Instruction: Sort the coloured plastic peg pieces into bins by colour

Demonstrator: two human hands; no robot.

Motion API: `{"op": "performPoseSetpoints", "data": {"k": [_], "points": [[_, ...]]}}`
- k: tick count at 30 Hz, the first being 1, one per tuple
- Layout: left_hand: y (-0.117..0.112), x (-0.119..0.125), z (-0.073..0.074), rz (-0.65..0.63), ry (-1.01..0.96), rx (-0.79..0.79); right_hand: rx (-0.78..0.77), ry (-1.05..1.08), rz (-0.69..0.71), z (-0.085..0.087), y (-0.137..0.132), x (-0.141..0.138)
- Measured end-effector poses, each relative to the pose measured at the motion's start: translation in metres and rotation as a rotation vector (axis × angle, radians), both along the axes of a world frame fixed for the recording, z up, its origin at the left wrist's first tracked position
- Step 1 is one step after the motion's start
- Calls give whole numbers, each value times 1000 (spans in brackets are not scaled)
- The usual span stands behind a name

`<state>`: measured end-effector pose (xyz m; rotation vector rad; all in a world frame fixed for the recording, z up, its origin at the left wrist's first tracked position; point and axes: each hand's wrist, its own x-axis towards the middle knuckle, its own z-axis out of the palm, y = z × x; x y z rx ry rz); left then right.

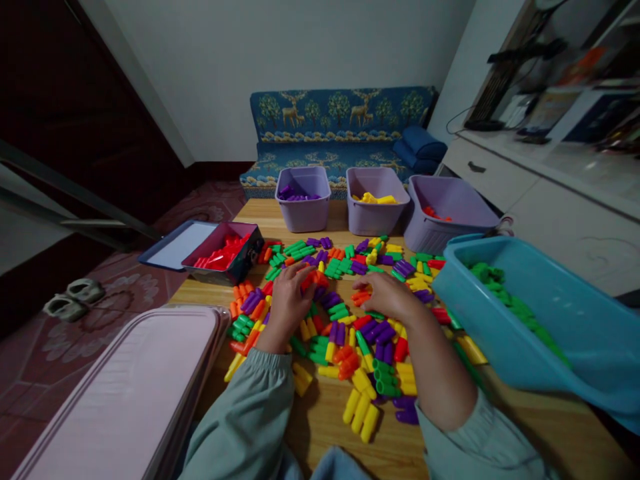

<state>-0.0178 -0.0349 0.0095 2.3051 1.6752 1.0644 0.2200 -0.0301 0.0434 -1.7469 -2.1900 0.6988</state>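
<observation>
My left hand is curled above the middle of the pile, its fingers closed round orange plastic pieces. To its right, my right hand reaches down with bent fingers pinching another orange plastic piece near the tabletop. Purple, green, yellow, red and orange bullet-shaped pieces lie loose around both hands, many side by side in small groups. Yellow pieces lie closest to me, and purple pieces are below my right hand. My fingers partly cover what they hold.
Along the far table edge stand lilac bins with purple, yellow and red-orange pieces. A teal tub of green pieces is at right. At left are an open box of red pieces and stacked pink lids.
</observation>
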Motion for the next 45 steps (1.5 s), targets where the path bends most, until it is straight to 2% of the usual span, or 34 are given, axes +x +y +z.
{"op": "performPoseSetpoints", "data": {"k": [4,7,14,18,22,25,28,33,38,42,45], "points": [[-4,2,0,3,223,-133,-63,-101,-26,4,-3,-10],[-5,3,1,2,259,-165,-62,-149,-43,4,-4,-14],[0,0,-5,-38,93,-104,-7,-181,-65,1,-3,-16],[4,-2,-11,-90,2,-50,92,-80,-36,-1,-5,-27],[6,-1,-12,-146,-119,-18,160,57,103,-7,-9,-43],[5,1,-8,-179,-175,-2,155,80,186,-11,-12,-52],[4,2,-7,-161,-175,-7,157,14,145,-13,-13,-57],[5,0,-12,-92,-25,-69,206,11,46,-11,-12,-59],[7,-1,-15,-72,-3,-65,209,158,-124,-12,-7,-55],[4,-1,-11,-62,24,-72,191,261,-159,-20,-2,-50],[1,-1,-5,-70,141,-110,164,353,-169,-25,1,-48]]}}
